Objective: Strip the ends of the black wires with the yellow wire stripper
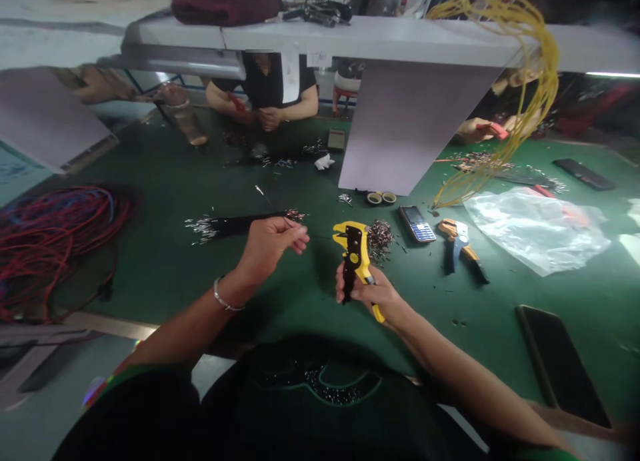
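Note:
My left hand [270,246] is closed in a pinch on a thin black wire [266,197], whose pale tip sticks up behind the fingers. My right hand [380,293] wraps round the handles of a yellow and black wire stripper [356,251], its jaws pointing up and to the left. A gap separates the jaws from my left fingertips. Behind my left hand lies a bundle of black wires [230,225] with shiny ends. Just right of the stripper's head is a pile of small dark and coppery pieces [381,238].
Right of the pile are a keypad phone [417,224], crimping pliers [461,248] and a clear plastic bag [540,228]. A smartphone [563,364] lies near the front edge. Red and blue cables [60,241] are heaped left. Yellow wires [547,68] hang from the shelf [400,41]; co-workers sit opposite.

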Tool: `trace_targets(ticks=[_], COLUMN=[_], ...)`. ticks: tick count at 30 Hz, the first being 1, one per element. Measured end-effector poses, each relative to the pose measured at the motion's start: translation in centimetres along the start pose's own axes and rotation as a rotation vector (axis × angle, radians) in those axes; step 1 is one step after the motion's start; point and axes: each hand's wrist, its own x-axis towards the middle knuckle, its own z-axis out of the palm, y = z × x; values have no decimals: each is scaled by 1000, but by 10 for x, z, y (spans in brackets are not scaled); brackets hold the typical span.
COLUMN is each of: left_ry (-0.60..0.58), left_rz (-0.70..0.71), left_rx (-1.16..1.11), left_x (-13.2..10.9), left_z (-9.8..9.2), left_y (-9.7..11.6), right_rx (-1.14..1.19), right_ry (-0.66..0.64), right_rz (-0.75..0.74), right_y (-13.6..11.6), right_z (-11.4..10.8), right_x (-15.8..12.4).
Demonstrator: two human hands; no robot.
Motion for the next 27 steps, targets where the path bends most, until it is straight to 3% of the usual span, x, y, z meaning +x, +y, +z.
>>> trace_targets(ticks=[10,27], left_ry=[-9,-25], left_rz=[-13,-69], left_rx=[-109,-237], left_x=[5,-6], left_z=[5,10], left_y=[-8,-13], right_rx=[226,238], right_ry=[-183,-218], right_rz=[60,102], right_y=[-10,-7], right_z=[7,9], right_x=[-9,-8])
